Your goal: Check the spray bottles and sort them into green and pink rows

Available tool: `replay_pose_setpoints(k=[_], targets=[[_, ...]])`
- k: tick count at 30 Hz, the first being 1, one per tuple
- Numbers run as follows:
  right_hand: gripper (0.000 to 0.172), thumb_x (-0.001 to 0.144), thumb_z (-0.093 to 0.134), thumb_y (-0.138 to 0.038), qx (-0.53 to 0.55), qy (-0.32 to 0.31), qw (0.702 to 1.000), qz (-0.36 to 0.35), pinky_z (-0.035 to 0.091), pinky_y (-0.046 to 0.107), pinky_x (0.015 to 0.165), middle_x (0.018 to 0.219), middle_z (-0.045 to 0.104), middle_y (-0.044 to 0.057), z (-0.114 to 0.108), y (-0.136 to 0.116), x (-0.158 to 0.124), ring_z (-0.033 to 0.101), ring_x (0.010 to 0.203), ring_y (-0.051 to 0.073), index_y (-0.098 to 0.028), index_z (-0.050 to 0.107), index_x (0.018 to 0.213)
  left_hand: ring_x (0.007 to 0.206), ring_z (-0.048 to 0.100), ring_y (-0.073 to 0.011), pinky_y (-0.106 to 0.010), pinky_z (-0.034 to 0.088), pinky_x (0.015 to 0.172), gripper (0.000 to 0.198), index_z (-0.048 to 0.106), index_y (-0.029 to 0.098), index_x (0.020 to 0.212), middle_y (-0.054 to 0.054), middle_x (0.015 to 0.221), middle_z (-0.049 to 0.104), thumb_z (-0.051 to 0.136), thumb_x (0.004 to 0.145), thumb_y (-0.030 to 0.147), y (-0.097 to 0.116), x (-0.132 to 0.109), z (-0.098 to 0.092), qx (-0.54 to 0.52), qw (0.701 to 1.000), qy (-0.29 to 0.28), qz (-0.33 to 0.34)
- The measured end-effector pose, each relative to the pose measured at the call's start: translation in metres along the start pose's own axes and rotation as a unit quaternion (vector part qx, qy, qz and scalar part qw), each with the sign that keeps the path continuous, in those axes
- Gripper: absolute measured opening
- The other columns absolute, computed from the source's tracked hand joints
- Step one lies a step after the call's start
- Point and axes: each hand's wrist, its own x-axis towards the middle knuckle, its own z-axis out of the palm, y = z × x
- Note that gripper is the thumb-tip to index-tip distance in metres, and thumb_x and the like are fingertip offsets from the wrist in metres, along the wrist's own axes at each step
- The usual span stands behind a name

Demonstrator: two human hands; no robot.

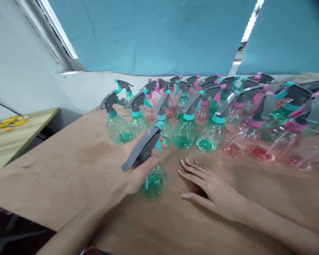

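Note:
My left hand (138, 173) is wrapped round the neck of a green spray bottle (154, 184) with a grey trigger head and teal collar. That bottle is upright at the table's near middle, its nozzle pointing away from me. To its right, my right hand (207, 184) lies palm down on the wooden table (77, 177), fingers stretched out and holding nothing. Just beyond my hands stands a front row of green spray bottles, among them one green bottle (185, 132) closest to my right fingertips.
Several pink spray bottles (241, 138) crowd the right side, with more green and pink ones behind. At far left a lower wooden table (34, 124) holds yellow items (13, 122). Blue sheeting (159, 35) and a white wall (77, 88) stand behind.

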Motion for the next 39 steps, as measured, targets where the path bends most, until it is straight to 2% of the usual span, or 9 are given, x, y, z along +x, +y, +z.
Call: replay_pose_setpoints(k=[2,5,10,15,18,24,30,34,39], targets=[[0.061,0.095,0.052,-0.053,-0.001,0.004,1.000,0.000,0.027,0.056,0.117,0.155,0.036,0.009,0.001,0.000,0.000,0.030,0.145,0.030,-0.022,0.043,0.147,0.071,0.063,-0.0205,-0.035,0.053,0.074,0.018,0.066,0.028,0.084,0.001,0.087,0.072,0.056,0.070,0.032,0.001,-0.001,-0.002,-0.025,1.000,0.004,-0.011],[0.061,0.096,0.050,-0.053,-0.012,-0.002,1.000,0.001,0.028,0.055,0.117,0.156,0.036,0.009,0.002,0.001,0.000,0.029,0.145,0.029,-0.021,0.044,0.147,0.063,0.060,-0.0186,-0.035,0.052,0.071,0.019,0.068,0.028,0.086,0.002,0.079,0.069,0.058,0.070,0.033,0.000,-0.003,-0.005,-0.062,0.997,0.004,-0.047],[0.061,0.097,0.047,-0.054,-0.027,-0.012,1.000,0.001,0.028,0.055,0.117,0.156,0.034,0.009,0.002,0.001,0.000,0.028,0.145,0.029,-0.019,0.044,0.147,0.085,0.066,-0.0245,-0.040,0.051,0.085,0.026,0.070,0.028,0.095,0.001,0.082,0.071,0.061,0.071,0.031,-0.001,-0.004,-0.005,-0.072,0.996,-0.007,-0.047],[0.061,0.097,0.048,-0.054,-0.020,-0.011,1.000,0.003,0.028,0.055,0.117,0.157,0.032,0.009,0.002,0.001,0.000,0.028,0.145,0.029,-0.020,0.044,0.147,0.090,0.067,-0.0252,-0.048,0.044,0.098,0.032,0.067,0.028,0.107,0.001,0.085,0.073,0.060,0.077,0.035,0.000,-0.007,-0.005,-0.040,0.996,-0.019,-0.076],[0.061,0.095,0.051,-0.054,-0.007,-0.002,1.000,0.009,0.028,0.056,0.117,0.156,0.034,0.009,0.001,0.000,0.000,0.029,0.145,0.030,-0.022,0.044,0.147,0.100,0.067,-0.0283,-0.049,0.045,0.098,0.032,0.067,0.030,0.108,0.001,0.085,0.074,0.060,0.077,0.037,0.000,-0.008,-0.004,-0.032,0.994,-0.002,-0.100],[0.061,0.095,0.053,-0.053,0.000,0.003,1.000,0.006,0.029,0.056,0.116,0.156,0.035,0.008,0.002,0.001,0.000,0.030,0.144,0.031,-0.023,0.043,0.147,0.105,0.069,-0.0259,-0.041,0.052,0.096,0.031,0.066,0.030,0.111,0.001,0.090,0.076,0.060,0.082,0.026,0.004,-0.006,-0.009,-0.035,0.997,-0.060,-0.029],[0.061,0.095,0.052,-0.053,-0.004,0.001,1.000,0.003,0.029,0.056,0.117,0.156,0.034,0.009,0.002,0.001,-0.001,0.030,0.145,0.030,-0.022,0.044,0.147,0.101,0.071,-0.0269,-0.043,0.052,0.096,0.035,0.064,0.028,0.116,-0.001,0.095,0.077,0.060,0.081,0.029,0.003,-0.003,-0.011,-0.023,0.998,-0.063,-0.008],[0.061,0.096,0.050,-0.055,-0.013,-0.010,1.000,0.008,0.028,0.055,0.117,0.157,0.033,0.009,0.000,0.000,0.000,0.029,0.145,0.029,-0.021,0.045,0.146,0.097,0.071,-0.0268,-0.044,0.053,0.093,0.036,0.063,0.027,0.118,-0.003,0.102,0.076,0.059,0.083,0.032,0.000,-0.003,-0.012,-0.001,0.998,-0.061,-0.013],[0.061,0.095,0.051,-0.054,-0.010,-0.005,1.000,0.005,0.029,0.055,0.117,0.156,0.033,0.009,0.001,0.000,0.000,0.029,0.145,0.029,-0.021,0.044,0.147,0.097,0.071,-0.0270,-0.047,0.051,0.096,0.034,0.064,0.027,0.117,-0.003,0.102,0.075,0.059,0.083,0.033,-0.002,-0.003,-0.012,0.009,0.998,-0.056,-0.018]])
